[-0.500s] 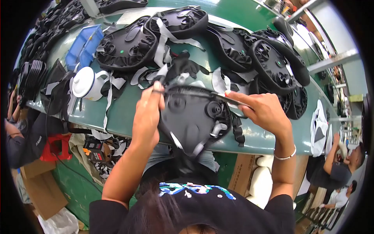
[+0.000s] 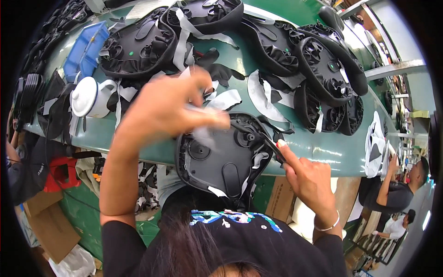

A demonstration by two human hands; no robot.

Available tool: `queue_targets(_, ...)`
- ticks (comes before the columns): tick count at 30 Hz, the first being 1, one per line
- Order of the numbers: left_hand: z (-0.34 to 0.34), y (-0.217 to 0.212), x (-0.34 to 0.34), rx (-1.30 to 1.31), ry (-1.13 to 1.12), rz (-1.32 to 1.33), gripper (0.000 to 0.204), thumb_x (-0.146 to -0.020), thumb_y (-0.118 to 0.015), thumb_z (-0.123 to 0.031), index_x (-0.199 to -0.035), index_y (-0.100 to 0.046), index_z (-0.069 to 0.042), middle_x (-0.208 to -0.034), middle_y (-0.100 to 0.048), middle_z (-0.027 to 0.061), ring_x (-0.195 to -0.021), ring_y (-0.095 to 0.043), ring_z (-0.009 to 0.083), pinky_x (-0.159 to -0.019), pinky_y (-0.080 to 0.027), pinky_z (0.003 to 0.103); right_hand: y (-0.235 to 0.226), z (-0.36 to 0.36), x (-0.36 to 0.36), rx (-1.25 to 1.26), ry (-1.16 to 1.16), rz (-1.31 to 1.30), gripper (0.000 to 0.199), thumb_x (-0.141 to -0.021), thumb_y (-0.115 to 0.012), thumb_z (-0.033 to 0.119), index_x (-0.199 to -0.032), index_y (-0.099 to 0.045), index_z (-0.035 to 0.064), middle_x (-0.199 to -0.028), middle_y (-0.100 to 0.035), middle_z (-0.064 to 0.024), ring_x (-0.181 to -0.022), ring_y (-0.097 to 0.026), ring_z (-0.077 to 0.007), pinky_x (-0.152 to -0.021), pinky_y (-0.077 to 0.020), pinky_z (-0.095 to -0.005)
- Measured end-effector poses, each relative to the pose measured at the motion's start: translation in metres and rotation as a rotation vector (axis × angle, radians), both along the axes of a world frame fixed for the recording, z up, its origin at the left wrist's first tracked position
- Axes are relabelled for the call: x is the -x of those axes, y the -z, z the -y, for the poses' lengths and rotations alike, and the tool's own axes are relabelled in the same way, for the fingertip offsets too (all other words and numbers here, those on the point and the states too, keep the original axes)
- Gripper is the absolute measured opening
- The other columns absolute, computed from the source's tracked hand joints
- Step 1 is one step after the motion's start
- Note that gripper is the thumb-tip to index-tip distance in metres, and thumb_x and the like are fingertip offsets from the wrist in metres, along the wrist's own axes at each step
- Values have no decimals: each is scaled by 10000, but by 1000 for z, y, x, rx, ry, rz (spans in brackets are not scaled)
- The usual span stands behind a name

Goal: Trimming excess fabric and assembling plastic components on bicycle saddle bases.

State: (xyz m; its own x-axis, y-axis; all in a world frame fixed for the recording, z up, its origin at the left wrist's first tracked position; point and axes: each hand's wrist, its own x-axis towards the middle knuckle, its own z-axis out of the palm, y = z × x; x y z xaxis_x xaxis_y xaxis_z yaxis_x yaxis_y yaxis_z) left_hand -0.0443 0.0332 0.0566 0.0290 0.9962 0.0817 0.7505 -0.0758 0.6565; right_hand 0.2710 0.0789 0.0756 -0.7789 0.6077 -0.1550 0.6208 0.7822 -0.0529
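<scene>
Black panel (image 2: 207, 167) is at the near edge of the surface (image 2: 318, 156), its lower part overhanging toward the person's lap. Roughly rounded outline, inner side up: round posts, an oblong raised pad, gathered dark cover along the rim, a few white strips (image 2: 218, 191) at the bottom and right edges.

Right hand (image 2: 308, 177) is closed around a slim dark tool (image 2: 272, 144), tip end at the panel's upper right rim. Tool type not clear, partly hidden by the fingers.

Left hand (image 2: 161, 104) is up over the panel's upper left, motion-blurred, thumb and fingers apart. A pale blur (image 2: 204, 139) sits below the thumb; can't tell if the hand is grasping it.

Beyond the panel: white and dark scraps (image 2: 263, 99) on the surface, more padded black panels (image 2: 138, 41) at the back left, others stacked back right. White lidded mug (image 2: 84, 98) at left, blue bin (image 2: 85, 53) just behind it. White pieces (image 2: 374, 147) at the far right end.

Below left: red stool (image 2: 60, 174), cardboard (image 2: 55, 226) on the green floor. Co-worker in dark shirt (image 2: 397, 198) at far right.
</scene>
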Motion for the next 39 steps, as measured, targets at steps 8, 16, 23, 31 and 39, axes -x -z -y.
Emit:
queue_targets(8, -53, 14, -66, 266, 59, 1080, 298, -963, -485, -264, -736, -525, -77, -659, -556, -13, -472, -418, 51, -457, -304, 180, 32, 14, -24, 17, 25, -165, 615, -792, -632, 126, -1374, -448, 208, -548, -516, -78, -452, -535, -278, -427, -403, -389)
queue_targets(16, -60, -54, -75, -473, -157, 1467, 366, -954, -490, -265, -639, -355, -137, -575, -340, -48, -533, -326, 60, -502, -270, 214, 54, 101, -37, 1106, 971, -830, 500, -930, -522, 131, -1393, -334, 105, -794, -607, -77, -531, -555, -102, -477, -453, -267)
queue_targets(23, -61, 27, -28, -1036, -523, -46, 362, -867, -644, -355, -1015, -535, -44, -834, -586, 94, -696, -569, 238, -687, -477, 365, 73, 79, -32, 897, 836, -1198, 724, -865, -618, 85, -1443, -187, 18, -1191, -508, -130, -776, -548, -117, -723, -482, -256)
queue_targets(31, -25, 62, 27, -41, -334, 694, 344, -953, -524, -317, -958, -652, 2, -853, -633, 3, -812, -581, 124, -743, -456, 250, 36, -28, 20, 360, 608, -1457, 369, -904, -600, 112, -1214, -411, 46, -807, -565, -47, -580, -546, -94, -520, -472, -239)
queue_targets(39, -33, 98, -9, -470, -317, -466, 350, -819, -629, -363, -1059, -599, -110, -1166, -554, 118, -1059, -510, 268, -824, -419, 373, 34, -101, 154, 586, 327, -1266, 389, -804, -693, 179, -1140, -576, 24, -904, -620, -50, -719, -599, -99, -550, -519, -247)
